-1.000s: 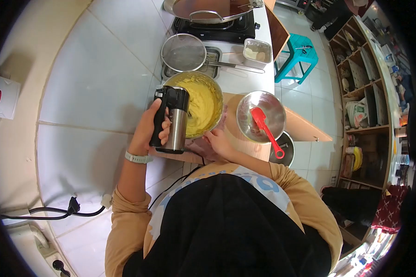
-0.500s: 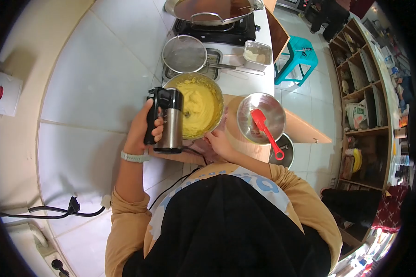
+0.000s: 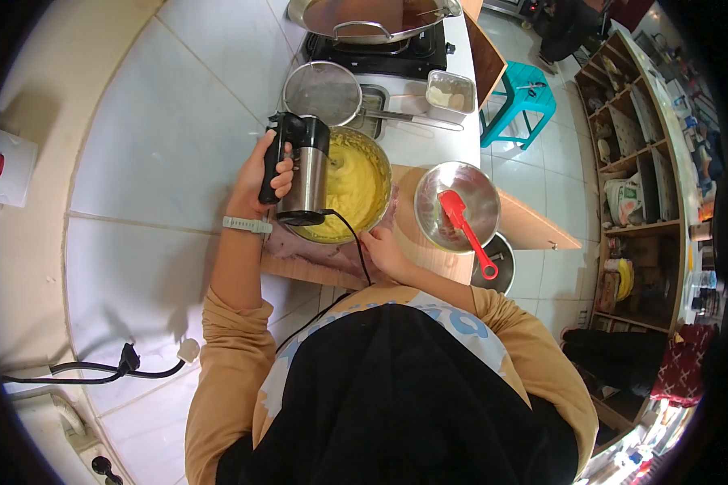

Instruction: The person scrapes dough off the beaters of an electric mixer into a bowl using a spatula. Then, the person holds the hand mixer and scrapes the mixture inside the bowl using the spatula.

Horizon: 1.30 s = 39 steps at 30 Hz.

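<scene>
My left hand [image 3: 265,174] is wrapped round the black handle of a steel and black hand mixer [image 3: 306,178]. The mixer is over the left side of a metal bowl [image 3: 386,167] of yellow batter [image 3: 354,186]; its cord hangs down toward my apron. At the bowl's near rim, my right hand [image 3: 384,249] rests with its fingers pressed to the metal, thumb partly hidden. A pinkish cloth [image 3: 319,257] lies under the bowl. To the right, a steel bowl [image 3: 481,187] has a red spatula [image 3: 461,220] lying in it.
Beyond the batter bowl are a sieve [image 3: 323,90] on a tray, a square container [image 3: 450,95] and a large pan [image 3: 360,23] on a black stove [image 3: 380,58]. A teal stool [image 3: 526,95] and wooden shelves [image 3: 644,234] are at right. A person [image 3: 572,28] stands far back.
The mixer in my left hand has moved away from me along the bowl's left side, uncovering more cloth and cord. My right hand stays at the rim. The person at the back has shifted.
</scene>
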Available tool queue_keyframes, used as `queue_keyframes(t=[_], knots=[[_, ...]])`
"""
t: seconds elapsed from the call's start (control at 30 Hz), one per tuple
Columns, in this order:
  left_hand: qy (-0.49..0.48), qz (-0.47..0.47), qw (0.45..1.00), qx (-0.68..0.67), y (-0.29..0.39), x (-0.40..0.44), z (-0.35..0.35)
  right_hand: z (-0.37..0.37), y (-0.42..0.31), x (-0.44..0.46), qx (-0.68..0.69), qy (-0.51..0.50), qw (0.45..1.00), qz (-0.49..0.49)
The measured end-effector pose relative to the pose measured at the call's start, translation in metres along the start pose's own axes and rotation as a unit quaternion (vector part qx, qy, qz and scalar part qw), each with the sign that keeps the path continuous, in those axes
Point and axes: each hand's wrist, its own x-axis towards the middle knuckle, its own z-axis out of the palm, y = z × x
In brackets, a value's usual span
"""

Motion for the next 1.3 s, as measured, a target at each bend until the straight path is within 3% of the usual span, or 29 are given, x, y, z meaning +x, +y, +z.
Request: queue_keyframes(t=[0.2, 0.33, 0.43, 0.7, 1.0, 1.1, 1.3], knots=[[-0.043, -0.076, 0.996, -0.014, -0.008, 0.0, 0.006, 0.002, -0.007, -0.001, 0.028, 0.014, 1.0, 0.001], [0.007, -0.087, 0.996, 0.016, -0.018, -0.028, 0.017, 0.006, 0.007, 0.007, 0.037, 0.027, 0.998, -0.04], [0.039, -0.078, 0.995, 0.045, -0.022, -0.051, 0.017, 0.0, 0.003, 0.002, 0.011, 0.007, 1.0, 0.0], [0.133, -0.032, 0.986, 0.1, -0.005, -0.075, 0.001, 0.001, 0.002, 0.0, 0.005, 0.011, 0.999, -0.034], [0.089, 0.021, 0.993, 0.07, 0.007, -0.034, -0.009, 0.002, -0.002, -0.006, 0.024, 0.012, 0.999, -0.025], [0.026, 0.01, 0.999, 0.019, 0.012, -0.016, -0.023, 0.002, -0.001, -0.004, 0.034, 0.004, 0.999, -0.015], [0.045, -0.036, 0.998, 0.001, 0.002, -0.007, -0.008, -0.002, -0.011, -0.003, -0.004, 0.006, 1.0, -0.004]])
